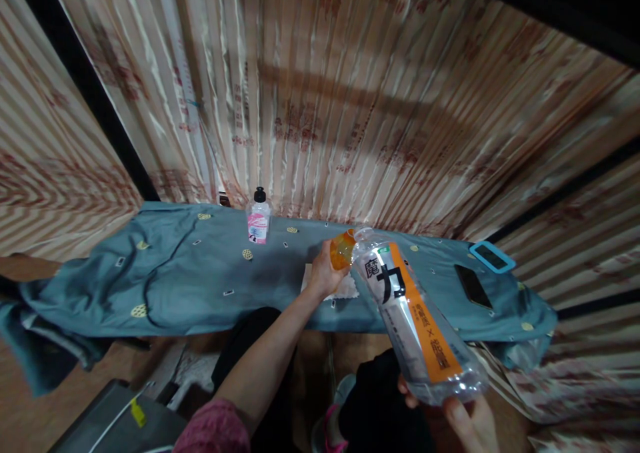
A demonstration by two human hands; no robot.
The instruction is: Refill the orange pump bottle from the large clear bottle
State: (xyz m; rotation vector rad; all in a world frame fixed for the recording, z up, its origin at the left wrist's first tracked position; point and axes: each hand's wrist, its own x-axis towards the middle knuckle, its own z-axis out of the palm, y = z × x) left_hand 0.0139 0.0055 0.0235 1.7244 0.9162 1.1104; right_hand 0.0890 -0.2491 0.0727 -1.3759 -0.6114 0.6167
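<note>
Head view: left hand (326, 274) wrapped snug round the orange cap (342, 249), right hand (467, 418) cupping the base of the bottle (415, 319), held tilted above the table (190, 286) edge. Small pump bottle (259, 218) further back, phone (473, 286) off right, white cloth (345, 289) under the left hand.

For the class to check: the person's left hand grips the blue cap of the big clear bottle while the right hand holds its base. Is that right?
Not quite. The head view shows the cap is orange, not blue. The left hand does grip it, and the right hand holds the base of the big clear bottle.
</note>
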